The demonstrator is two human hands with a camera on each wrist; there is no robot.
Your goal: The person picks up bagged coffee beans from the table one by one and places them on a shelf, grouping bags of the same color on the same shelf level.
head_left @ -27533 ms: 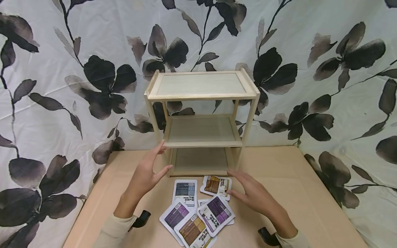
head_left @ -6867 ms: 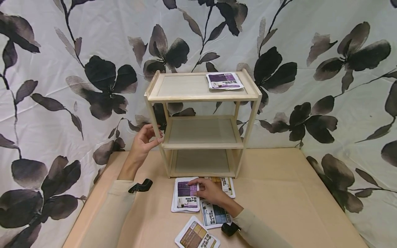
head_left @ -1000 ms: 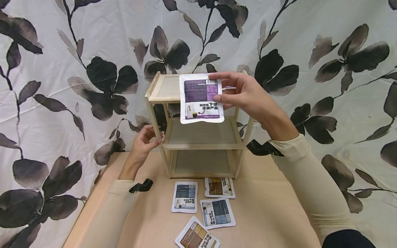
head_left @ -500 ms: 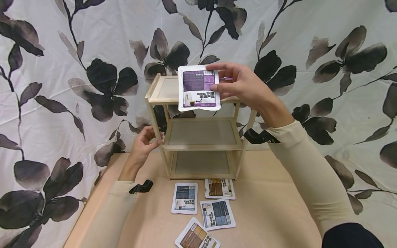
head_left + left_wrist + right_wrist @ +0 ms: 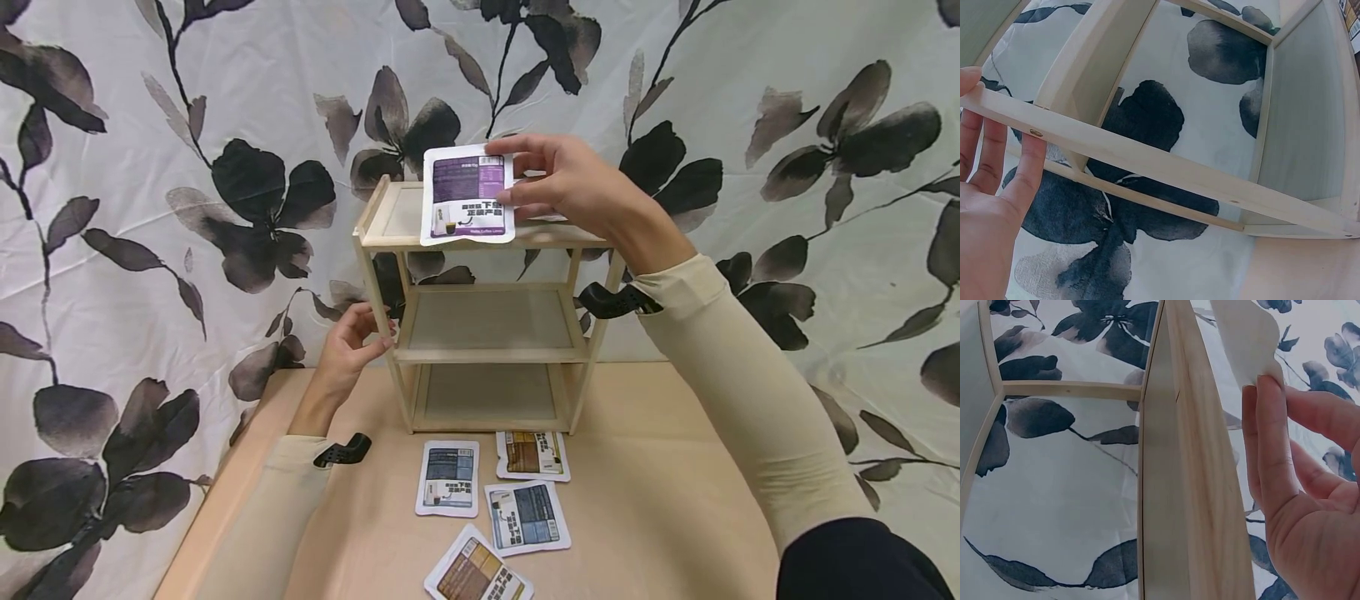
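Note:
My right hand pinches a flat white-edged sachet with a purple label, at its right edge. It is held upright over the top tier of a small three-tier wooden shelf. In the right wrist view the sachet's pale underside shows between thumb and fingers. Mostly hidden behind this hand, a sliver of another sachet lies at the top tier's right. My left hand holds the shelf's left front post, thumb and fingers on either side of it.
On the table before the shelf lie two blue-label sachets, a left one and a right one, and two brown-label sachets, one by the shelf and one nearer. A floral cloth hangs behind.
A purple sachet reached the top tier between the two oldest frames. Since then my right hand has lifted another from the table, lately moving it up and slightly left. The left hand stays.

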